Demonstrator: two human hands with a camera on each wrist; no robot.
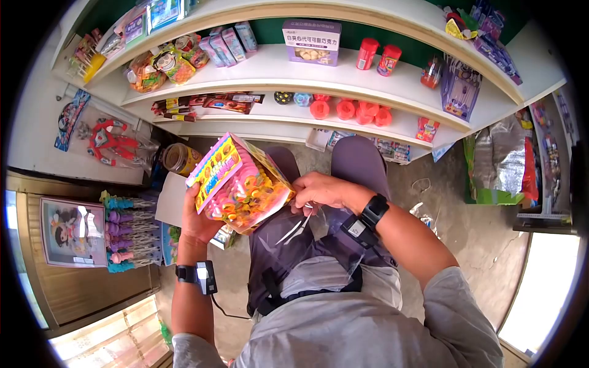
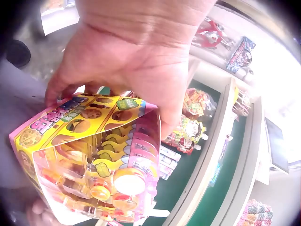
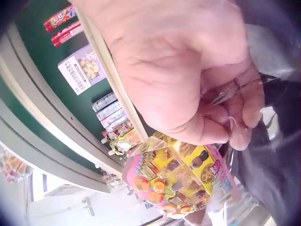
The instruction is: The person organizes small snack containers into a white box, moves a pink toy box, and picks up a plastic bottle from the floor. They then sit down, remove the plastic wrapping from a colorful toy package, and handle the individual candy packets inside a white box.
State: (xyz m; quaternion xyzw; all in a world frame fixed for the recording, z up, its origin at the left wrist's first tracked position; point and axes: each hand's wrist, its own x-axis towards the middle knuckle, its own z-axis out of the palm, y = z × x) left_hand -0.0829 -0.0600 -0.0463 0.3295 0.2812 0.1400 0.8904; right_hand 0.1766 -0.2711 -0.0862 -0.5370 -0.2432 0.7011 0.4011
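A pink and yellow display box (image 1: 245, 187) full of small packaged items is tilted above the person's knees. The left hand (image 1: 205, 214) grips its left side; in the left wrist view that hand (image 2: 127, 66) spans the printed yellow top of the box (image 2: 80, 117). At the box's right corner, the right hand (image 1: 322, 191) pinches crumpled clear plastic film (image 1: 325, 224), which hangs over the lap. Curled fingers of the right hand (image 3: 188, 80) hold the film in the right wrist view, beside the box (image 3: 174, 179).
Curved white shelves (image 1: 245, 80) ahead carry a white chocolate box (image 1: 311, 42), red bottles and candy bags. A plastic jar (image 1: 182, 159) stands left of the box. A framed picture (image 1: 73, 232) is at the left, a silver bag (image 1: 500, 156) at the right.
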